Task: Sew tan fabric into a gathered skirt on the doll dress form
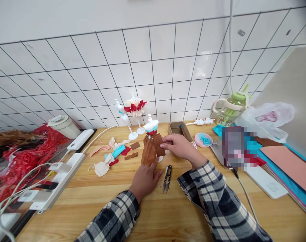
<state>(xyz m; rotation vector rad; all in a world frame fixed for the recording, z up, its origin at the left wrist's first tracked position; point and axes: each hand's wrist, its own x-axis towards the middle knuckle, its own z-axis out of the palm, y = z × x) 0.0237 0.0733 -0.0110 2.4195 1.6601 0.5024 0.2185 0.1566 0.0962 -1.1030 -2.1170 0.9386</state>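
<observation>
A small white dress-form stand (150,123) wears a white, blue and red top and a pleated brown crepe paper skirt (148,151). My right hand (179,145) is closed, its thumb and finger pinching a brown crepe paper piece (159,145) against the skirt's right side. At the skirt's hem rests my left hand (145,179), low on the table. Its thumb is apart and its fingers reach forward to the stand's foot; their tips are partly hidden. Thread snips (167,178) lie between my hands, points toward me.
Paper scraps (114,153) lie on the left. Two dressed stands (134,108) are near the tiled wall. A cardboard box (180,129), pink dish (203,139), phone (232,146) and green-lidded bottle (230,107) stand right. A power strip (59,181) with cables runs along the left edge.
</observation>
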